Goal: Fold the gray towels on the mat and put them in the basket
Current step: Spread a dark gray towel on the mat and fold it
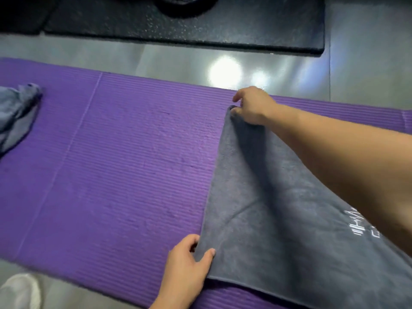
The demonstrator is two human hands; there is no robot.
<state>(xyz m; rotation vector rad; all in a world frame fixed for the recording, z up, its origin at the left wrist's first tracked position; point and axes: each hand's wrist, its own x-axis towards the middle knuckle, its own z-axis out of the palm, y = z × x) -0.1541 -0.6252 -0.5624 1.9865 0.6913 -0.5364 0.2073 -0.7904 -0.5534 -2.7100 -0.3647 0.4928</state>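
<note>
A dark gray towel (267, 219) with white lettering lies spread on the right part of the purple mat (122, 163). My right hand (252, 105) reaches across and pinches the towel's far left corner. My left hand (189, 262) grips the near left corner, thumb on top of the cloth. A second gray towel (15, 117) lies crumpled at the mat's far left edge. No basket shows in this view.
A black speckled rubber mat (178, 23) lies beyond on the glossy gray floor (356, 74), with a dark round object (187, 5) on it. A white shoe (20, 291) sits at the bottom left corner.
</note>
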